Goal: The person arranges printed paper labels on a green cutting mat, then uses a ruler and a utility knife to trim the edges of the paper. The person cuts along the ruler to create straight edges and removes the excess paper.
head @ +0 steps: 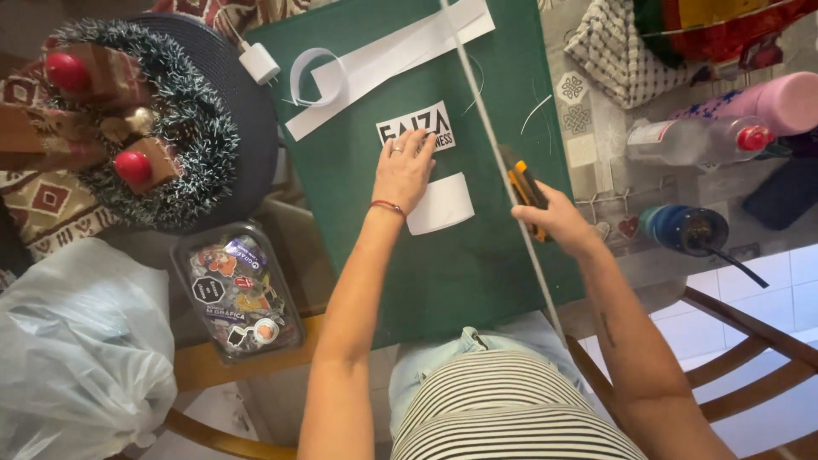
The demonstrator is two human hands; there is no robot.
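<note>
Mid-cutting by the look of it: left hand (403, 173) flat, fingers spread on printed sticker (415, 128) at mat (358, 255) centre, right hand (550, 217) clamped around orange craft knife (524, 189), white offcuts (388, 55) lying above, trimming seemingly unfinished

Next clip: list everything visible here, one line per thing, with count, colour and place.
Cutting mat: one, dark green, centre.
Printed sticker sheet: one, white with black lettering, under the left fingertips.
Blank paper piece: one, white, beside the left wrist.
Long paper strips: white, top of mat, one curled.
Metal ruler: one, silver, lying diagonally across the mat.
Utility knife: one, orange and black, in the right hand.
Tinsel wreath: one, green-white with red balls, upper left.
Sticker-covered tin: one, lower left.
Plastic bag: one, white, bottom left.
Bottles: clear, pink and blue, right.
Left hand: pressing the sticker sheet.
Right hand: gripping the knife.
</note>
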